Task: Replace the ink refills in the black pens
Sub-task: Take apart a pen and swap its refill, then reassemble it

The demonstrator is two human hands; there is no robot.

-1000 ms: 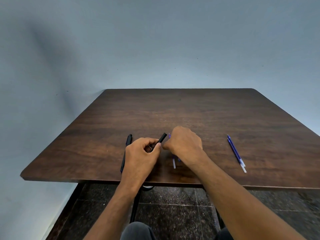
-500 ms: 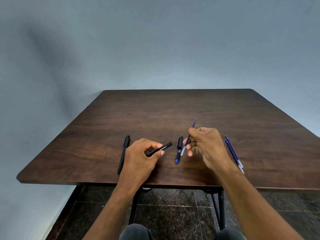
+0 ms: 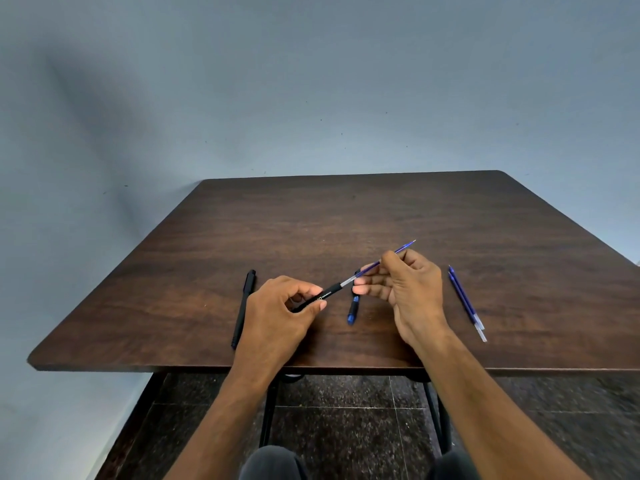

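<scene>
— What do we have at the centre?

— We see a black pen barrel (image 3: 323, 296) pinched in the left hand (image 3: 277, 313), thumb and forefinger closed round it, the other fingers curled under. It is lifted off the table (image 3: 346, 216) and slants up to the right. A blue ink refill (image 3: 381, 261) lines up with the barrel's open end, its pale clear end right at the mouth; we cannot tell how far in it sits.

— And the right hand?

— The right hand (image 3: 408, 289) grips the refill between thumb and forefinger near its upper half, the remaining fingers loosely spread below. The refill's tip pokes out past the knuckles, pointing away and to the right.

— What lies around them?

— On the table between the hands we see a short black and blue pen piece (image 3: 352, 310), partly hidden by the right fingers. Left of the left hand a whole black pen (image 3: 243, 308) lies lengthwise, touching nothing. Well to the right, two spare blue refills (image 3: 465, 301) lie side by side, clear ends toward us. Behind the table we see a plain grey wall (image 3: 311, 81), below it dark speckled floor tiles (image 3: 346, 410).
</scene>
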